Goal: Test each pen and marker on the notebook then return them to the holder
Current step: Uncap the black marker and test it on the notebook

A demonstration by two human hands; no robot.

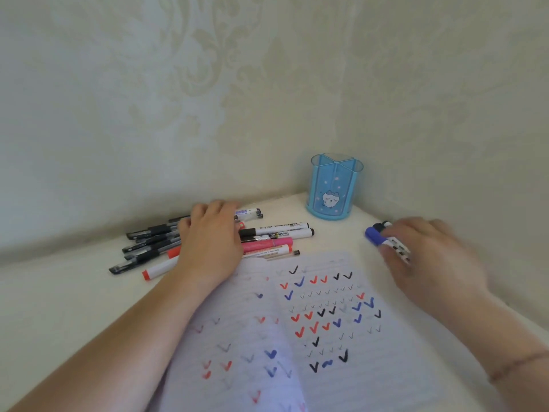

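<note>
Two hands at work, holder empty at twelve o'clock.
Nearest, the notebook [312,322] lies open; right hand [427,257] pinches a blue-capped marker [386,239], cap toward ten o'clock, the closer hand to the holder [335,188]; left hand [212,236] rests spread on the pen pile [267,236] at ten o'clock.

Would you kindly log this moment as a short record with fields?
left hand: rests flat on the pile of pens and markers
right hand: grips a blue-capped marker, blurred
holder: upright in the corner, nothing seen inside
notebook: open, covered in red, blue and black ticks
table: white
</note>
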